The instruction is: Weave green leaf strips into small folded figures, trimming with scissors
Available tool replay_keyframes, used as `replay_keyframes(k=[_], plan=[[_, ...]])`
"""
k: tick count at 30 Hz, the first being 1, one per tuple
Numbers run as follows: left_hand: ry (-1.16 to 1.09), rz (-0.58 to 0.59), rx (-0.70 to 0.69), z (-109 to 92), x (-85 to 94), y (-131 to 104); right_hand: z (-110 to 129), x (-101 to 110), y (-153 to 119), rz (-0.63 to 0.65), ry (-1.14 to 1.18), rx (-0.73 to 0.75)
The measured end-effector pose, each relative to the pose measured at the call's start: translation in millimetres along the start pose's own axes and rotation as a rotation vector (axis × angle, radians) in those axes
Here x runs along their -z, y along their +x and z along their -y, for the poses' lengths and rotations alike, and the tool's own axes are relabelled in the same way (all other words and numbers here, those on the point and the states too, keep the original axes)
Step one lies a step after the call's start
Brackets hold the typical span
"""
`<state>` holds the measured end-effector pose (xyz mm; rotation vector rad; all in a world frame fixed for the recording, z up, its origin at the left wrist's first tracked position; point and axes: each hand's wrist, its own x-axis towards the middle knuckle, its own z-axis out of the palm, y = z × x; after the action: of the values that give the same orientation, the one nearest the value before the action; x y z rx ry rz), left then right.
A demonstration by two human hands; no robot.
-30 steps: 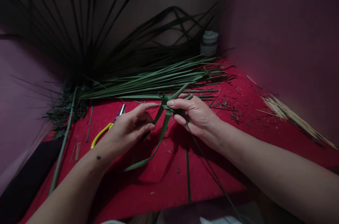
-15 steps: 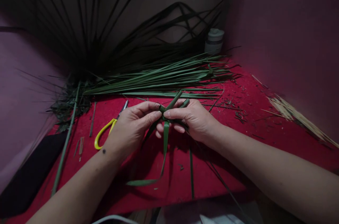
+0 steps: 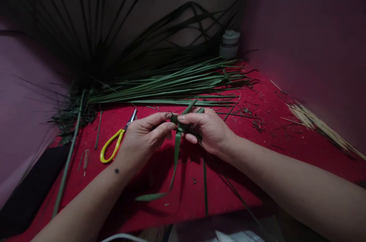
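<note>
Between my two hands is a small folded piece of green leaf strips [image 3: 177, 144], with one long strip hanging down and curling left at its end. My left hand [image 3: 147, 131] pinches the piece's left side between thumb and fingers. On its right side, my right hand [image 3: 207, 125] grips it with the thumb on top and fingers behind. Short strip ends stick up above my right thumb. Yellow-handled scissors [image 3: 110, 146] lie just left of my left hand, partly hidden by it.
A bundle of long green leaves [image 3: 168, 87] lies across the back of the red cloth [image 3: 246, 169]. Behind it stands a white container [image 3: 229, 43]. Pale thin sticks [image 3: 323, 125] are at the right; a black object [image 3: 37, 184] is at the left.
My left fingers have shifted slightly on the leaf piece, and the fingertips below it have drawn back left. The view has moved a little; the scissors show more fully.
</note>
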<state>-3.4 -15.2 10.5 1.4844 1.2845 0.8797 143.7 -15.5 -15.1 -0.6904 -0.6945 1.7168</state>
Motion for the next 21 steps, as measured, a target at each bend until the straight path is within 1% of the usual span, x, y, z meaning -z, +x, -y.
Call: replay_keyframes(k=[3, 7, 9, 12, 15, 19, 21], plan=[[0.002, 0.004, 0.011, -2.9, 0.0, 0.9, 0.1, -1.0, -0.2, 0.007, -0.018, 0.001], [0.110, 0.002, -0.035, -6.3, -1.3, 1.1, -1.0, -1.0, 0.1, 0.010, -0.077, 0.031], [0.143, -0.013, -0.040, -6.5, -1.9, 0.8, -2.7, 0.4, 0.8, 0.036, -0.125, 0.054], [0.129, -0.038, -0.031, -5.2, -2.4, 0.2, -5.6, 3.1, 1.3, 0.086, -0.154, 0.092], [0.117, -0.041, -0.030, -3.6, -2.4, 0.3, -6.7, 4.1, 0.6, 0.089, -0.165, 0.085], [0.104, -0.004, -0.009, -2.3, -2.7, 2.7, -5.0, 2.9, 0.8, 0.050, -0.200, 0.063], [0.036, 0.041, 0.001, -1.2, -3.0, 4.2, -3.7, 2.3, 2.0, 0.032, -0.186, 0.062]])
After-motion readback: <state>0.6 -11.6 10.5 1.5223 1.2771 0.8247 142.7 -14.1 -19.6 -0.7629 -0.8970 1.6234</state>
